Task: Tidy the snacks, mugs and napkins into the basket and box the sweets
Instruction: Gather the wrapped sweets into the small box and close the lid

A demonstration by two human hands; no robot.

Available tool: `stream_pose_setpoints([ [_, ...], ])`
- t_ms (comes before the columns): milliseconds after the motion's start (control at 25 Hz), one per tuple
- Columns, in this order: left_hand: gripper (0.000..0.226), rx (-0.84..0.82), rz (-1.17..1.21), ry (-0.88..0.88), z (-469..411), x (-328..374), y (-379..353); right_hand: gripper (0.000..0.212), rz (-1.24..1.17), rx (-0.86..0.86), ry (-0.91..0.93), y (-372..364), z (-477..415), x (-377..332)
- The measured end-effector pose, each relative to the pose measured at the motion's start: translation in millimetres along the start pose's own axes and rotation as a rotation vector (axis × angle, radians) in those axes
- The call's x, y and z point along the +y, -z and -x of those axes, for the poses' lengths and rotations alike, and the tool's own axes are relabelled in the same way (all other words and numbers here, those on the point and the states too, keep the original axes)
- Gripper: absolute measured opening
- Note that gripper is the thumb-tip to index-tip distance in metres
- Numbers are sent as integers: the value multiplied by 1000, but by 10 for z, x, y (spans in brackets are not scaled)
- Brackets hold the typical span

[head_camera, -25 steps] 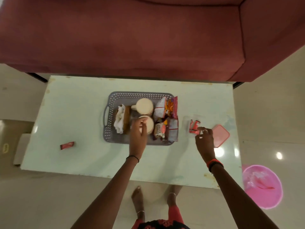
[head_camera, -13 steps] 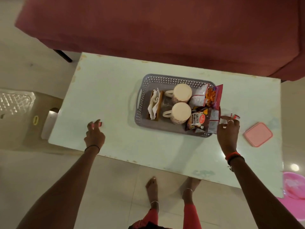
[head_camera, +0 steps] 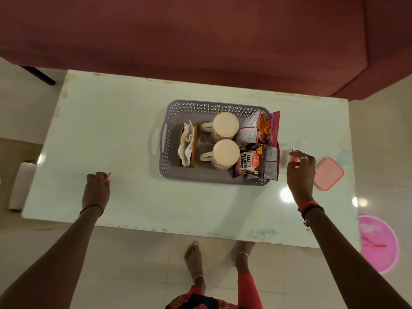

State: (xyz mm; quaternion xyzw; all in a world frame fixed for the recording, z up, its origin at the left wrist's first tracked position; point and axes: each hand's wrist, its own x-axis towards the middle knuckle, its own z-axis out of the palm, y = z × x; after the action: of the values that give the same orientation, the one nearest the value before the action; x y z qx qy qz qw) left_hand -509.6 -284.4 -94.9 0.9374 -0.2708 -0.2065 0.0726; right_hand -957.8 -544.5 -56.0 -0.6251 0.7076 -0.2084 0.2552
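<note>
The left hand [head_camera: 96, 191] has swung from the mugs [head_camera: 225, 139] in the basket [head_camera: 214, 105] out to eight o'clock and pinches the stray red sweet [head_camera: 108, 174] – last loose piece – while the right hand [head_camera: 301, 172], fingers curled, steadies the clear box [head_camera: 296, 148] at three o'clock.

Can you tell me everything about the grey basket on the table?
The grey basket is a rectangle that looks like plastic, with little holes patterned all over its walls and a cut-out handle on its left end. It sits flat in the middle of the pale table. Inside it are a wooden napkin holder at the left, two cream mugs in the middle, and snack packets at the right, poking over the rim. Neither hand touches it.
</note>
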Motion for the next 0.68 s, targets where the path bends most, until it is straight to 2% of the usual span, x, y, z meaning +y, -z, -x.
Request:
stream_pose_setpoints([
  [240, 21, 205, 313, 12, 285, 1020, 131, 25, -78, -13, -103, 183, -89, 50],
  [440, 26, 297, 639, -136, 645, 2108, 264, 27, -120, -45, -159, 448, -247, 191],
  [560, 27, 231, 719, -251, 950, 2769, 210, 27, -102, -70, -169, 637, -387, 352],
  [680, 23, 50, 721, -440, 1379, 3483, -50, 25, -64, -117, -177, 785, -558, 575],
])
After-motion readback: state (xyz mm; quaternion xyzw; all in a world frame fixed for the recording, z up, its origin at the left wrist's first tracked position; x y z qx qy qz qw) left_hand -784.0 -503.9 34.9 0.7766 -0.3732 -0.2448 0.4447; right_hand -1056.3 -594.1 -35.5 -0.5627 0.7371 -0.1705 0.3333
